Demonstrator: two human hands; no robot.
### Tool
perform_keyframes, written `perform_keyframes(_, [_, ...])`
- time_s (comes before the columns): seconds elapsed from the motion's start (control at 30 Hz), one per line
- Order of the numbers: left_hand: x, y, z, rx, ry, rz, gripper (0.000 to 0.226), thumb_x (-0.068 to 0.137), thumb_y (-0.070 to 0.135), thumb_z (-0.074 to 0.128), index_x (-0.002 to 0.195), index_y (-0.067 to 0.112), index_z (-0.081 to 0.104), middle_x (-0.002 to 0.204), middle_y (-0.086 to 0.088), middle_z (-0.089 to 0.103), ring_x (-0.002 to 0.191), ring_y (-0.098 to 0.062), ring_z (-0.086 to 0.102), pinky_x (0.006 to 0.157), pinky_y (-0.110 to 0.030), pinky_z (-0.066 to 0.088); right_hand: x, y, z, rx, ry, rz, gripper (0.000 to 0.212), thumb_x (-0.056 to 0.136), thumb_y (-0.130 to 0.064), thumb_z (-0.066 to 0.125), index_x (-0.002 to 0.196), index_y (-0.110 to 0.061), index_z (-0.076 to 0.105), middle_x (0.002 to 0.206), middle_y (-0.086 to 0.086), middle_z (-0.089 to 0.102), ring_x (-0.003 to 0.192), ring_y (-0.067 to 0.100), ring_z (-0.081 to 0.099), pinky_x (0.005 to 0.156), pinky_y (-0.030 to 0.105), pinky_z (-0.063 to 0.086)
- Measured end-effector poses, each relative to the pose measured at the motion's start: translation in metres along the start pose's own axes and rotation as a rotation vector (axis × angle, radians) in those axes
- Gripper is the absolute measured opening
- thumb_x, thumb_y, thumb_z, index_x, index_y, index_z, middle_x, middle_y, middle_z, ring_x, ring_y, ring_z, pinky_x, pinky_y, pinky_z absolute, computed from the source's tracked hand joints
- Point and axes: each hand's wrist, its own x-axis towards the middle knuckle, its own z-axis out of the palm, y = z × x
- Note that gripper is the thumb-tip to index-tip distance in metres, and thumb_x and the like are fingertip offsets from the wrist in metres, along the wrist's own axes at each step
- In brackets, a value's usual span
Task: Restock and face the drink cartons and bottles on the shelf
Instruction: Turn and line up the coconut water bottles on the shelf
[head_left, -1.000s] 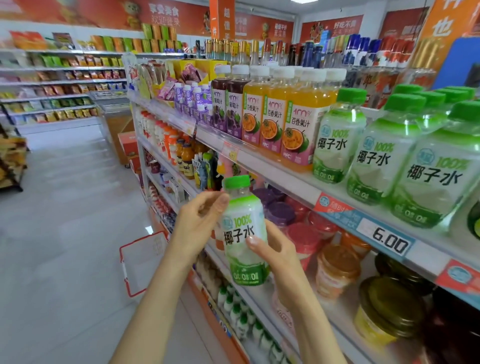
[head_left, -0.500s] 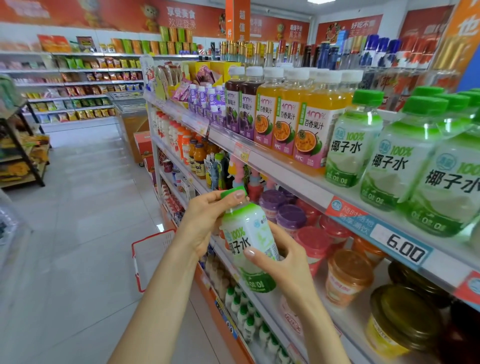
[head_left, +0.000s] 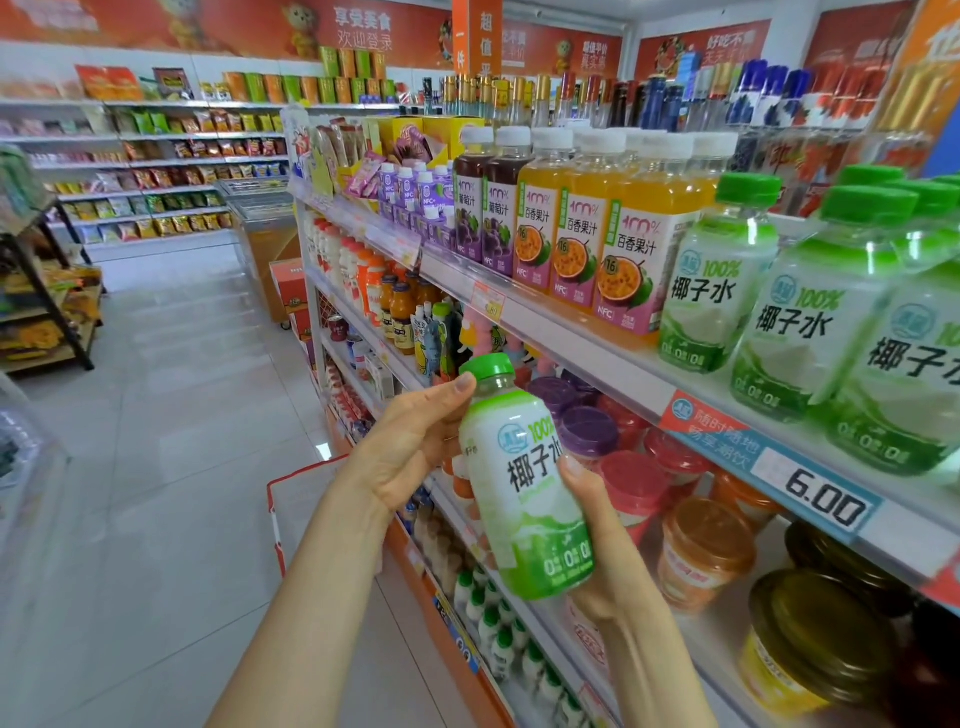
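I hold a green-capped coconut water bottle (head_left: 524, 483) in front of the shelves, tilted with its cap toward the left. My left hand (head_left: 415, 441) grips its neck and shoulder, thumb at the cap. My right hand (head_left: 602, 540) grips the lower body from the right and behind. Matching coconut water bottles (head_left: 810, 312) stand in a row on the upper shelf (head_left: 597, 358) at right, above a 6.00 price tag (head_left: 826, 501). Orange passion fruit bottles (head_left: 582, 234) and purple grape juice bottles (head_left: 483, 208) stand left of them.
Lidded cups (head_left: 701, 551) in purple, red and orange fill the shelf below, with small green-capped bottles (head_left: 498, 623) lower down. A red shopping basket (head_left: 296, 509) sits on the tiled floor by the shelf foot. The aisle floor (head_left: 156, 441) runs to snack shelves (head_left: 145, 171) at the back.
The bottle has tilted from upright to leaning left. Both hands stay on it, my right hand sliding lower along the body. The view has shifted slightly right and closer.
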Motion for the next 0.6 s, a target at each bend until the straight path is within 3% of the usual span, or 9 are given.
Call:
perform_keyframes(0.07, [0.002,0.001,0.001,-0.013,-0.021,-0.013,0.058,0.047,0.052,0.087,0.092,0.017,0.077,0.102,-0.009,0.072,0.094,-0.022,0.066,0.091,-0.041,0.050,0.004,0.002,0.000,0.067,-0.014,0.036,0.085,0.058,-0.056,0.082,0.124,-0.007,0.061,0.118,0.028,0.062,0.096,0.038,0.065,0.080,0.048,0.056])
perform_keyframes(0.13, [0.004,0.003,0.002,-0.027,-0.007,-0.006,0.055,0.049,0.049,0.087,0.093,0.017,0.077,0.105,-0.011,0.071,0.098,-0.024,0.065,0.098,-0.048,0.044,0.006,0.003,0.000,0.086,-0.028,0.061,0.089,0.058,-0.056,0.082,0.128,-0.007,0.057,0.122,0.026,0.060,0.103,0.037,0.064,0.087,0.049,0.053])
perform_keyframes(0.23, [0.006,0.008,0.003,-0.062,0.067,0.011,0.061,0.047,0.048,0.087,0.096,0.014,0.076,0.111,-0.022,0.067,0.102,-0.034,0.058,0.102,-0.061,0.031,0.008,0.000,-0.002,0.008,-0.048,0.033,0.071,0.071,-0.055,0.074,0.126,-0.012,0.061,0.124,0.019,0.062,0.109,0.033,0.063,0.090,0.045,0.053])
perform_keyframes(0.33, [0.008,0.015,0.005,-0.027,0.131,0.031,0.079,0.035,0.054,0.089,0.097,0.007,0.074,0.113,-0.025,0.064,0.099,-0.035,0.058,0.099,-0.057,0.036,0.010,-0.006,-0.004,-0.239,0.030,0.011,0.052,0.084,-0.050,0.056,0.122,-0.014,0.064,0.121,0.014,0.065,0.112,0.031,0.062,0.093,0.045,0.051])
perform_keyframes(0.4, [0.010,0.020,0.004,0.002,0.160,0.032,0.072,0.042,0.048,0.084,0.099,0.005,0.072,0.111,-0.022,0.066,0.098,-0.032,0.061,0.098,-0.055,0.040,0.011,-0.008,-0.006,-0.361,0.091,-0.006,0.050,0.085,-0.045,0.054,0.121,-0.012,0.062,0.116,0.011,0.068,0.108,0.029,0.064,0.090,0.042,0.053])
perform_keyframes(0.53, [0.011,0.024,0.001,0.051,0.198,0.047,0.054,0.056,0.042,0.081,0.097,0.008,0.074,0.105,-0.019,0.069,0.094,-0.030,0.063,0.096,-0.055,0.043,0.011,-0.008,-0.003,-0.479,0.129,-0.070,0.048,0.079,-0.040,0.063,0.123,-0.021,0.059,0.114,-0.001,0.069,0.102,0.015,0.067,0.077,0.023,0.054])
perform_keyframes(0.6, [0.011,0.027,0.002,0.130,0.246,0.102,0.047,0.060,0.039,0.082,0.094,0.008,0.073,0.089,-0.011,0.073,0.079,-0.019,0.066,0.080,-0.044,0.053,0.012,-0.008,0.000,-0.505,0.168,-0.121,0.054,0.074,-0.044,0.068,0.124,-0.027,0.057,0.113,-0.004,0.069,0.101,0.011,0.066,0.079,0.021,0.053])
